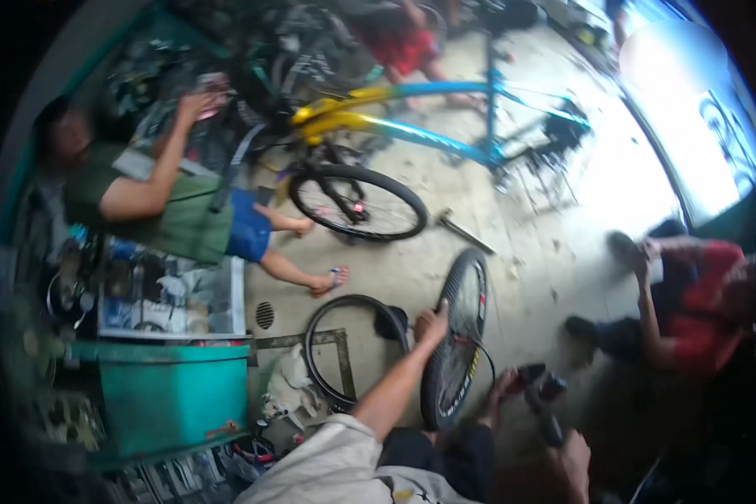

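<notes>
Two hands [433,323] gripping upright wheel [458,340]

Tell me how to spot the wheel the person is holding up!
Find the blue and yellow bicycle frame lying across the concrete floor, then look down toward the bottom middle. The held wheel stands upright on its edge, with the left hand gripping its tyre. Unlike the bare black tyre lying flat beside it, it has spokes.

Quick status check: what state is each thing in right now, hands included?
Left hand: gripping the wheel's tyre at the top.
Bicycle wheel: off the bike, standing upright on the floor.
Right hand: low right, blurred, grip unclear.
Loose tyre: lying flat on floor.
Blue-yellow bicycle: front wheel mounted.
</notes>
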### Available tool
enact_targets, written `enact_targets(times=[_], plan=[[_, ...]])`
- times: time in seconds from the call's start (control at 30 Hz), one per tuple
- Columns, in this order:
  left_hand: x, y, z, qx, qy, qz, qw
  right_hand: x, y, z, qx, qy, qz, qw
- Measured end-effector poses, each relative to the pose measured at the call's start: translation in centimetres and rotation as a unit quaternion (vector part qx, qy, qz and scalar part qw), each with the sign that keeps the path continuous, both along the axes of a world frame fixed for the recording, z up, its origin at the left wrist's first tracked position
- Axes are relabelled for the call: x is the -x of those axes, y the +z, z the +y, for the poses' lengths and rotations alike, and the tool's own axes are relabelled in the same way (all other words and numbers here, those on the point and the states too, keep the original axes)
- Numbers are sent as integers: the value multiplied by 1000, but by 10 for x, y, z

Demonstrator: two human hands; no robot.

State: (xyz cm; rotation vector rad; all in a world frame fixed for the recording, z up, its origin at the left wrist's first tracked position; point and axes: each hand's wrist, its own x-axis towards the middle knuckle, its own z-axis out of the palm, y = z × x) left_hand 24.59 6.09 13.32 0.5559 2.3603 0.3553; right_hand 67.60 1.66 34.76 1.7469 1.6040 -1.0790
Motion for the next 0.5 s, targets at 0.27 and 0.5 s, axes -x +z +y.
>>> enact_targets(times=[0.27, 0.5], plan=[[-31, -96, -28, -4, 73, 153, 986, 10, -114, -26, -195, -327, -76, 922], [-37, -132, -25, -6, 19, 231, 973, 14, -161, -24, -194, -370, -148, 897]])
